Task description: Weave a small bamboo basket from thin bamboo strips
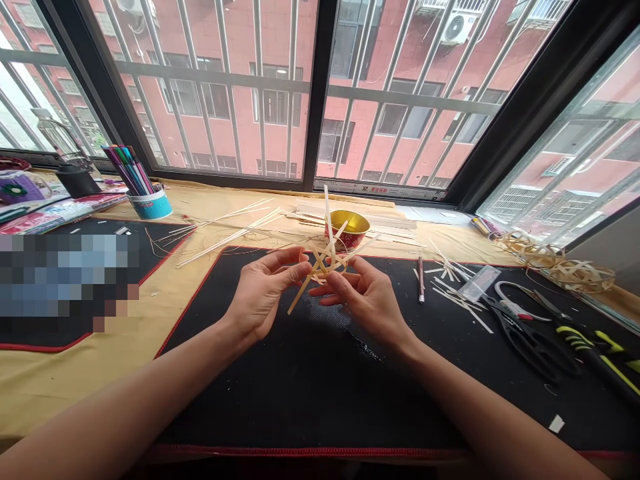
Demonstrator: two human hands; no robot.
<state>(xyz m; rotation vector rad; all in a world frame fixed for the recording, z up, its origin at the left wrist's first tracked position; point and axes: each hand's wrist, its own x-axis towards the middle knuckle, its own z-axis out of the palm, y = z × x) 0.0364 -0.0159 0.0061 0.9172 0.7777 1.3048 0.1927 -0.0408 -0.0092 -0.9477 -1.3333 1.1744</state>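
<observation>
A small open weave of pale bamboo strips (pixel 320 261) is held up between my two hands, above the black mat (pixel 310 400). My left hand (pixel 267 287) pinches its left side between thumb and fingers. On the right side, my right hand (pixel 367 293) grips it with the thumb in front and fingers behind. Several strip ends stick out, one pointing up and one down to the left. Just behind the weave stands a red bowl (pixel 353 233) with a gold inside, partly hidden by the strips. A wet patch (pixel 367 348) glistens on the mat below my hands.
Loose bamboo strips (pixel 240 233) lie along the back of the table. On the right are a pencil (pixel 421 280), black scissors (pixel 530 340), pliers (pixel 595 353) and a coil of strips (pixel 570 263). A pen cup (pixel 150 202) stands at left, near a second mat with a blurred area.
</observation>
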